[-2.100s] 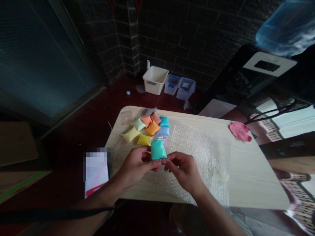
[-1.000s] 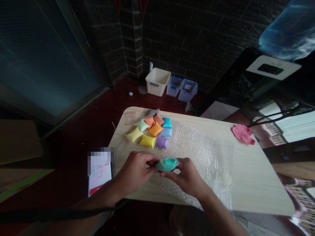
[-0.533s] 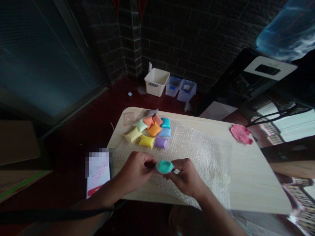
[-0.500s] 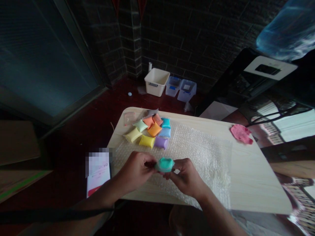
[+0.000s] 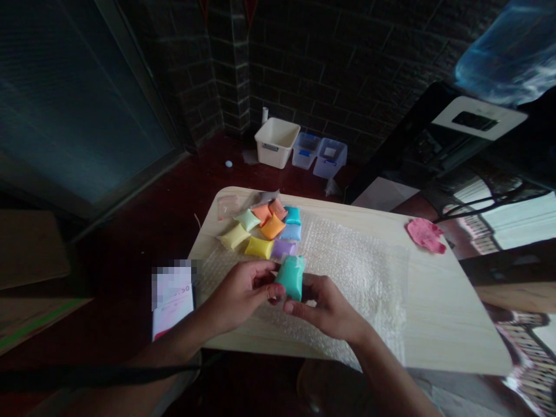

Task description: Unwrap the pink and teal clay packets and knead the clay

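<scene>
Green packet: it is raised above the near part of the table (image 5: 456,313), between the person's two hands; the filled, see-through-edged packet (image 5: 290,279) stands tilted, its clear top end overlapping the purple packet in view.
Left hand: the left hand (image 5: 245,294) pinches the green packet at its lower left, thumb on the near face and fingers curled behind it.
Right hand: the right hand (image 5: 328,304) is half curled at the packet's right edge, with the thumb reaching just under its lower corner; whether it grips or only steadies the packet cannot be told.
Nearest packets: just beyond the hands lie a purple packet (image 5: 284,249) and a yellow packet (image 5: 259,248), side by side.
Rest of the cluster: a pale yellow packet (image 5: 234,237), a pale green packet (image 5: 247,219), an orange packet (image 5: 273,226), a light blue packet (image 5: 291,232) and a teal packet (image 5: 292,215) lie close together, with two reddish-orange ones and a grey one behind.
Bubble wrap: a clear sheet of bubble wrap (image 5: 347,266) spreads flat under and beyond the hands.
Far right corner: a crumpled pink piece (image 5: 424,234) lies well apart from the packets.
Left side: a lit phone (image 5: 174,307) shows beside the table's edge, partly blurred.
Floor: a white basket (image 5: 273,153) stands beside two clear boxes (image 5: 330,162).
</scene>
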Action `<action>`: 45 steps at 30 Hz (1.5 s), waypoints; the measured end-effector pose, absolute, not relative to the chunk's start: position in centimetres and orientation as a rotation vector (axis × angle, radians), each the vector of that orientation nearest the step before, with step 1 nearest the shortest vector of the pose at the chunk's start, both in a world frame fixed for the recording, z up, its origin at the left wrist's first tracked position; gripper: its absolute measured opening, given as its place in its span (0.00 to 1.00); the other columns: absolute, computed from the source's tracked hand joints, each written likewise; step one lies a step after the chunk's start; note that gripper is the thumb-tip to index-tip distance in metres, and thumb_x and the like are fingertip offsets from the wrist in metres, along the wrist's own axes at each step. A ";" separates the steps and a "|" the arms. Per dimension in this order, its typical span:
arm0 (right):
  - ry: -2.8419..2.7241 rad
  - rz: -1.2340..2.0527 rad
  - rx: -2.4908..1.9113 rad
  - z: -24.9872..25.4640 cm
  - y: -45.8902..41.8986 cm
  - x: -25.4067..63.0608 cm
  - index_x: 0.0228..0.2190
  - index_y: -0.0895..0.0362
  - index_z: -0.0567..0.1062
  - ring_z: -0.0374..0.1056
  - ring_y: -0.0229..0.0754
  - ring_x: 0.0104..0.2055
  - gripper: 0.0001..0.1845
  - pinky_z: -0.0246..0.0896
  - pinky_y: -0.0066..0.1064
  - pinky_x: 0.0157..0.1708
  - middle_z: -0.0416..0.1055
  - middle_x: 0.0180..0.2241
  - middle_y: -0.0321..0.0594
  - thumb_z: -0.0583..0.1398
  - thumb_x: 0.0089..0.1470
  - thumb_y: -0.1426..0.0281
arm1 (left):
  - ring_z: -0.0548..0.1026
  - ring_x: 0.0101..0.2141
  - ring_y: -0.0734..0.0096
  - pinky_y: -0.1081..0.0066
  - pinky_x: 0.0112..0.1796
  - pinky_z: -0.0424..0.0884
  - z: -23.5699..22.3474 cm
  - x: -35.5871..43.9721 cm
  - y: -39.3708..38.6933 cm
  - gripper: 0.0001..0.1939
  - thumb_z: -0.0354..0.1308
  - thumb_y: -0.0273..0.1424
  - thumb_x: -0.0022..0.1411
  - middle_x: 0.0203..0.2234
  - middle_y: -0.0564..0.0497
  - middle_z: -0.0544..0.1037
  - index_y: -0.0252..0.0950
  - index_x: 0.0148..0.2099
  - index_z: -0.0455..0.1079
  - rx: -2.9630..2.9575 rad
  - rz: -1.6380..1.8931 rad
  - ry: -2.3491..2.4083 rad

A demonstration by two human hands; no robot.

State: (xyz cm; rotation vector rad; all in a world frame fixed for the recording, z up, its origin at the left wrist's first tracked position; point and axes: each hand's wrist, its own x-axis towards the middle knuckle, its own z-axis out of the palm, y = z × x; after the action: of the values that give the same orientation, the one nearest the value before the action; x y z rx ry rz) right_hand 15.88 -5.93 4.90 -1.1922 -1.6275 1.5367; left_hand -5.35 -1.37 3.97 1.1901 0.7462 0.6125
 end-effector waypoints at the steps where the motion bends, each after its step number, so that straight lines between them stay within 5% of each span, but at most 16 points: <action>1: -1.572 1.580 -1.173 4.7 -6.0 15.8 0.41 0.60 0.82 0.72 0.39 0.32 0.17 0.67 0.30 0.32 0.80 0.35 0.42 0.67 0.60 0.58 | 0.77 0.34 0.66 0.69 0.35 0.71 3.9 -5.3 -1.4 0.10 0.67 0.34 0.63 0.33 0.48 0.80 0.33 0.41 0.72 1.187 0.624 0.746; 12: -1.219 1.716 -1.174 4.4 -6.1 15.0 0.33 0.62 0.84 0.69 0.34 0.19 0.22 0.65 0.26 0.23 0.77 0.19 0.39 0.70 0.55 0.53 | 0.75 0.31 0.68 0.71 0.32 0.69 4.1 -5.1 -1.7 0.16 0.66 0.40 0.64 0.30 0.50 0.77 0.34 0.45 0.70 1.207 0.646 0.760; 17: -1.184 1.753 -1.110 4.8 -6.2 15.1 0.27 0.61 0.82 0.68 0.34 0.18 0.20 0.64 0.26 0.22 0.78 0.20 0.40 0.71 0.53 0.55 | 0.77 0.39 0.61 0.65 0.43 0.71 5.0 -4.9 -1.5 0.18 0.63 0.46 0.65 0.33 0.48 0.78 0.34 0.40 0.73 1.156 0.623 0.626; 24: -1.175 1.954 -1.032 4.5 -6.3 14.7 0.27 0.61 0.80 0.73 0.37 0.23 0.20 0.68 0.28 0.25 0.79 0.24 0.42 0.68 0.58 0.56 | 0.79 0.35 0.60 0.63 0.41 0.73 5.2 -4.7 -2.3 0.18 0.58 0.47 0.69 0.27 0.49 0.78 0.35 0.43 0.74 1.076 0.524 0.518; 33: -1.390 1.115 -1.271 5.2 -5.9 17.2 0.43 0.54 0.79 0.73 0.44 0.40 0.10 0.68 0.34 0.37 0.76 0.40 0.44 0.63 0.65 0.61 | 0.76 0.49 0.57 0.63 0.53 0.69 5.2 -5.7 -2.1 0.16 0.57 0.39 0.72 0.49 0.44 0.79 0.37 0.56 0.70 1.616 0.569 0.821; 37: -1.517 0.823 -1.213 5.8 -6.5 16.4 0.40 0.51 0.79 0.70 0.50 0.50 0.04 0.69 0.38 0.43 0.72 0.48 0.46 0.63 0.63 0.68 | 0.71 0.60 0.56 0.62 0.60 0.63 4.6 -5.8 -2.3 0.21 0.53 0.37 0.74 0.60 0.43 0.73 0.40 0.65 0.63 1.777 0.558 0.850; 45: -1.669 0.813 -1.160 5.9 -6.3 16.4 0.38 0.53 0.80 0.70 0.50 0.52 0.06 0.67 0.44 0.52 0.73 0.47 0.46 0.63 0.62 0.74 | 0.73 0.55 0.60 0.63 0.56 0.67 4.6 -6.0 -2.1 0.18 0.50 0.38 0.76 0.56 0.45 0.75 0.40 0.63 0.66 1.885 0.514 0.710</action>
State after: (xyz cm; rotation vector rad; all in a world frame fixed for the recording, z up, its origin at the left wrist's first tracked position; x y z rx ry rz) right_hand 16.38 -6.27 5.86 -1.1601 -1.6690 0.8128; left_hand -5.95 -2.08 4.63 1.8847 0.7101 0.5142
